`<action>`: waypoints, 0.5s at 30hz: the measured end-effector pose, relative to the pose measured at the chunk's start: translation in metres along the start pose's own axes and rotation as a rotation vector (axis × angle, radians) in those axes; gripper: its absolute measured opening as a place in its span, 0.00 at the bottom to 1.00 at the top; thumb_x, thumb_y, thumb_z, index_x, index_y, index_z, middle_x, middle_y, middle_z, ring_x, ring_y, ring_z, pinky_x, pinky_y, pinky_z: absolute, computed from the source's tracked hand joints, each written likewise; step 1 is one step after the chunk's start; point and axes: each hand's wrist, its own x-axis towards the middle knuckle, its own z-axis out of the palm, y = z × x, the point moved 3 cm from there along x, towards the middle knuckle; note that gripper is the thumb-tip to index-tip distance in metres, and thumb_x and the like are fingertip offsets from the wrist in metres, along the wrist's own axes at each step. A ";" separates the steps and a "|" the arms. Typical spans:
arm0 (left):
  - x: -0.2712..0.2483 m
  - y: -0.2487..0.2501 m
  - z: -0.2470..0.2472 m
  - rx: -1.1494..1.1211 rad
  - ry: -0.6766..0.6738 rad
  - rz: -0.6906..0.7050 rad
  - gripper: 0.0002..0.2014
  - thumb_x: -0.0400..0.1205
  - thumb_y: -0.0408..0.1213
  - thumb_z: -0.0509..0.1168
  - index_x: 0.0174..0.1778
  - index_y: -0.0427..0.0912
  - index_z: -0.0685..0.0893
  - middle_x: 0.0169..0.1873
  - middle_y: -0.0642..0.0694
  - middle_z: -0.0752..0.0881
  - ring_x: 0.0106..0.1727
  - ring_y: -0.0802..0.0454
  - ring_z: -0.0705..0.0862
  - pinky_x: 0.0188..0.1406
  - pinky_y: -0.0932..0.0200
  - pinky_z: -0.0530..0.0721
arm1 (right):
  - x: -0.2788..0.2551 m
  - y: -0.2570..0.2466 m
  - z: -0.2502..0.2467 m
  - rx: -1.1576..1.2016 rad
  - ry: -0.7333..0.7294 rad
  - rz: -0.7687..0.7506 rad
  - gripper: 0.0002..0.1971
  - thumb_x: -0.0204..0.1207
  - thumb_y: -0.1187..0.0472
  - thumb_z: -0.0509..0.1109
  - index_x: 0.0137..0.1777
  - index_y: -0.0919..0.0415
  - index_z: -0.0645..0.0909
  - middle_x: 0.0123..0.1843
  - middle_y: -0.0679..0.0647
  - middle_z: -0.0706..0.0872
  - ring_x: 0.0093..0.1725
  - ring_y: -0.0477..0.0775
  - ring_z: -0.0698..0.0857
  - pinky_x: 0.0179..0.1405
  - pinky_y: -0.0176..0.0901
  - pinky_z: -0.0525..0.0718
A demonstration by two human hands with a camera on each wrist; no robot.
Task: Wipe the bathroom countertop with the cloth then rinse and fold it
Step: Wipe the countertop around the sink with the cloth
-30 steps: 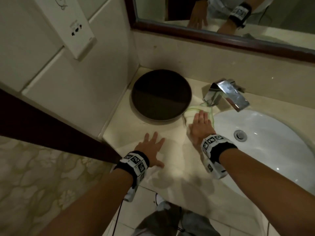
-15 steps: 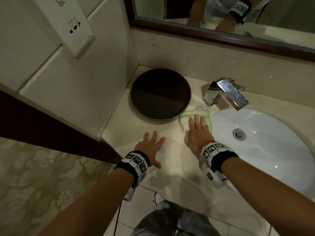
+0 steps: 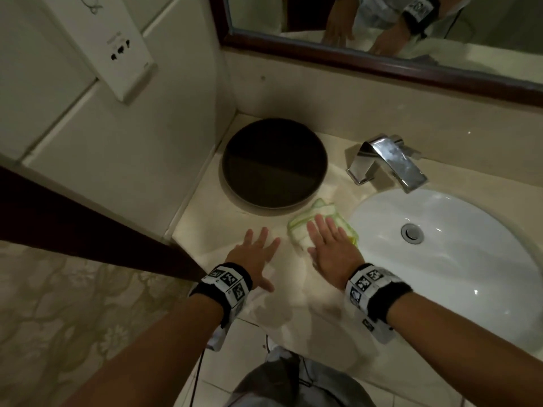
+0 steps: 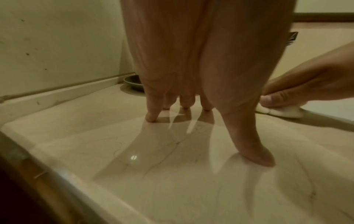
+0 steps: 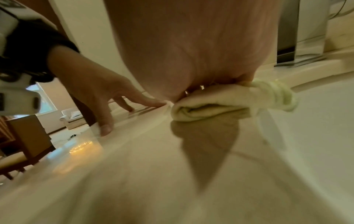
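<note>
**A:** Where's the cloth (image 3: 320, 223) right now?

**B:** On the countertop (image 3: 205, 230), under the right hand (image 3: 330, 251). It's folded into a thick pad, white with pale green edging, lying between the dark round tray (image 3: 274, 163) and the left rim of the white sink (image 3: 458, 251). It sits just near of the tray and right beside the basin edge.

**A:** Is the hand gripping it?

**B:** No, the palm lies flat on top with the fingers (image 3: 329, 230) stretched out straight, pressing it down onto the stone. From the right wrist view the cloth (image 5: 210, 104) bulges out from under the palm, its green-trimmed end sticking out on the right.

**A:** And the other hand?

**B:** The left hand (image 3: 254, 254) is spread open on the bare countertop, just left of the cloth and not touching it. In the left wrist view its fingertips (image 4: 151, 118) and thumb (image 4: 258, 156) are planted on the glossy marble; it holds nothing.

**A:** Anything else on the counter?

**B:** A chrome faucet (image 3: 388, 160) stands at the far side of the sink, its spout angled out over the basin. The sink's drain (image 3: 412, 234) is in view. The tray sits in the far left corner, close against the wall. A mirror (image 3: 411, 30) with a dark wooden frame hangs above, and both hands show in it.
</note>
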 end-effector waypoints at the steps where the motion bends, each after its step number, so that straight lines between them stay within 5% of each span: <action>1: 0.000 0.000 0.000 -0.001 -0.005 0.001 0.57 0.73 0.58 0.73 0.84 0.56 0.36 0.84 0.46 0.33 0.83 0.35 0.36 0.81 0.38 0.57 | 0.008 0.007 -0.005 0.009 -0.001 0.027 0.31 0.87 0.48 0.39 0.85 0.59 0.37 0.86 0.61 0.36 0.85 0.64 0.39 0.84 0.57 0.46; 7: 0.000 0.000 -0.003 0.013 -0.026 0.001 0.54 0.75 0.58 0.71 0.84 0.56 0.37 0.84 0.45 0.34 0.84 0.34 0.37 0.82 0.40 0.58 | 0.052 0.056 -0.044 0.072 -0.034 0.166 0.31 0.88 0.48 0.40 0.85 0.58 0.34 0.86 0.59 0.33 0.85 0.60 0.37 0.84 0.55 0.44; 15: -0.003 0.002 -0.012 -0.052 -0.058 -0.018 0.51 0.76 0.61 0.68 0.85 0.57 0.39 0.84 0.47 0.34 0.84 0.37 0.37 0.81 0.42 0.53 | 0.051 0.055 -0.042 0.119 -0.025 0.156 0.30 0.88 0.49 0.39 0.85 0.58 0.33 0.86 0.58 0.32 0.85 0.60 0.35 0.84 0.56 0.41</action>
